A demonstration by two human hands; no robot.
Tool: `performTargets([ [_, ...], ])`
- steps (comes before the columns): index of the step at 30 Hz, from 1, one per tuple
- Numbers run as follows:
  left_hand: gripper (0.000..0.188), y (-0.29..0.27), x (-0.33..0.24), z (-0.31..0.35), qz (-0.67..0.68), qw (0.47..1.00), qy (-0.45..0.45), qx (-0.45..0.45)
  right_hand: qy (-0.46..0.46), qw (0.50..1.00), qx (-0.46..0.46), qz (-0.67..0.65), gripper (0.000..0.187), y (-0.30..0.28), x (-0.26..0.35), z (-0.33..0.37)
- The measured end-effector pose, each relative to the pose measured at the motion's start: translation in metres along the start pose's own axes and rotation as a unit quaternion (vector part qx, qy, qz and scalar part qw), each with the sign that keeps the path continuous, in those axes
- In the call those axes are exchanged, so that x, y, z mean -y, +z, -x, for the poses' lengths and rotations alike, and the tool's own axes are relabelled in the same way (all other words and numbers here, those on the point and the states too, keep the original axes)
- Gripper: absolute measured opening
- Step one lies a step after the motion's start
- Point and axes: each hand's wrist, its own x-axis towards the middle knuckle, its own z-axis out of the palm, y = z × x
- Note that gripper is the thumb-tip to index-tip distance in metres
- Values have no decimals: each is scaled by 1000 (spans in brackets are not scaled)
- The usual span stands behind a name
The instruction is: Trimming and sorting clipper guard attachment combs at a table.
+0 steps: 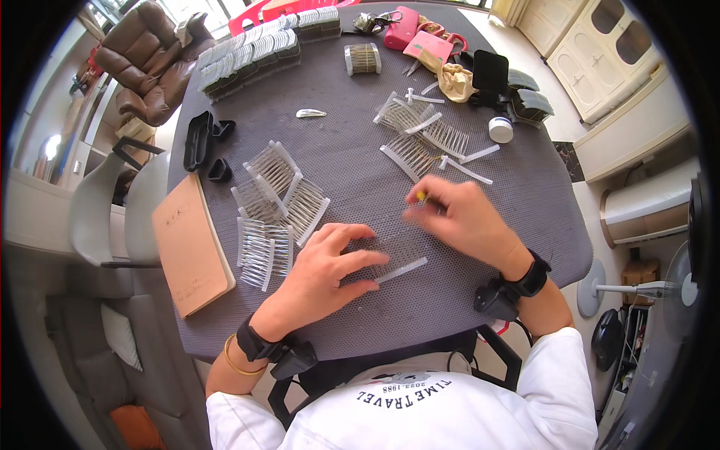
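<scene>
In front of me lies a rack of thin metal pins with a white plastic strip along its near edge. My left hand is spread at the rack's left end, its fingertips touching or just over it. My right hand, above the rack's far right side, has thumb and fingers pinched on a small yellow-tipped piece; the rest of it is hidden or blurred. Left of my left hand, several similar pin racks lie overlapped. More racks and loose white strips lie beyond my right hand.
A tan notebook lies at the left edge, near a black case. Rows of stacked pieces stand far left. A pin bundle, red pouch, white jar and white clip are on the grey tablecloth.
</scene>
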Motion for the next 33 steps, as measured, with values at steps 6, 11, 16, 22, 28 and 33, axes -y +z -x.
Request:
performTargets([
  [6,25,1,3,-1,-14,1000,14,-1,24,990,124,69,37,11,15,11],
  [11,19,0,5,1,22,997,-7,-78,73,986,110,-101,35,11,16,9],
  [16,11,0,0,1,166,970,-156,-89,114,975,46,-183,32,17,18,13],
  [22,10,1,7,3,48,995,-47,-80,-2,995,31,-91,33,22,14,13],
  [28,12,-1,5,3,42,995,-45,-76,147,957,66,-242,31,14,18,9],
  [33,14,0,3,3,89,990,-68,-83,98,976,56,-188,32,18,9,11],
])
